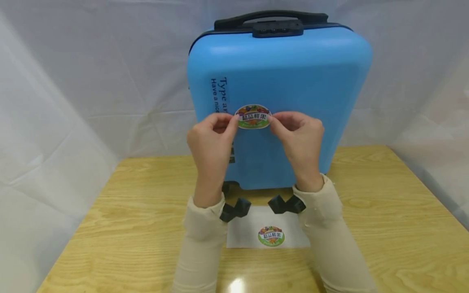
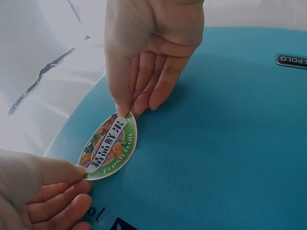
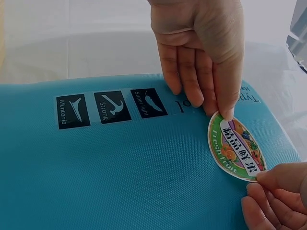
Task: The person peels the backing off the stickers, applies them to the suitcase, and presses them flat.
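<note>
An oval fruit sticker [image 1: 253,117] with green, purple and white print is stretched between both hands in front of a blue suitcase [image 1: 293,89]. The left hand [image 1: 214,142] pinches its left end between thumb and forefinger; the right hand [image 1: 300,138] pinches the right end the same way. Both wrist views show the sticker [image 2: 109,147] close to the textured suitcase face; whether it touches the surface I cannot tell. A second oval sticker [image 1: 271,236] lies on a white backing sheet [image 1: 242,236] on the table below the forearms.
The suitcase stands upright on a wooden table [image 1: 146,203], its black handle [image 1: 271,16] on top. Dark lettering [image 1: 220,93] runs down its left side, and black square labels [image 3: 112,106] show in the right wrist view. White cloth [image 1: 91,81] hangs behind. Black wrist straps [image 1: 236,208] jut inward.
</note>
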The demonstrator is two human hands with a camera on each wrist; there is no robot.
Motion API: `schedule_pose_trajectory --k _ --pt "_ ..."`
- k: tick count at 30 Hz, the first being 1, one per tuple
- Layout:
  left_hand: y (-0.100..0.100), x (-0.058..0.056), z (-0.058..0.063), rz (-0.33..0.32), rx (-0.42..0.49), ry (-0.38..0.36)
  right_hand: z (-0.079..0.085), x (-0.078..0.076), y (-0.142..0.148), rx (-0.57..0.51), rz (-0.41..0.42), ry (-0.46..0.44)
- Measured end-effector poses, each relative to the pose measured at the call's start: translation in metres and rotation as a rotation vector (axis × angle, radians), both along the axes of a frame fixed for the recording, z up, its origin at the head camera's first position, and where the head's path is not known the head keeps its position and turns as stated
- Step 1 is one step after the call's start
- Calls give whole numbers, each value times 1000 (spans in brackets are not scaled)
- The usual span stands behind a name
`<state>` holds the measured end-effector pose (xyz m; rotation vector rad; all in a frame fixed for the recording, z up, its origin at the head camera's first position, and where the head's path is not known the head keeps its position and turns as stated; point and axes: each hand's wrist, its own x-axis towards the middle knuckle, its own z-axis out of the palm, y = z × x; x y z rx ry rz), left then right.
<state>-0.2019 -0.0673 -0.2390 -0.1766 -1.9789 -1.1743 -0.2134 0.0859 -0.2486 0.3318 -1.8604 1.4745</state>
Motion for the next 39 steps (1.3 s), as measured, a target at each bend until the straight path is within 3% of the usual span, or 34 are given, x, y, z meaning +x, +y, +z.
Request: schedule_pose_trajectory --k 7,13,22,39 --pt "0 1 -2 -29 21 -14 1 1 1 17 -17 1" --pt "2 1 -3 -28 13 -7 2 4 0 77 -86 10" --pt "4 0 -3 -13 -1 3 2 4 -1 111 -123 46" --pt "2 0 -3 -23 53 -17 0 4 -3 92 -147 34"
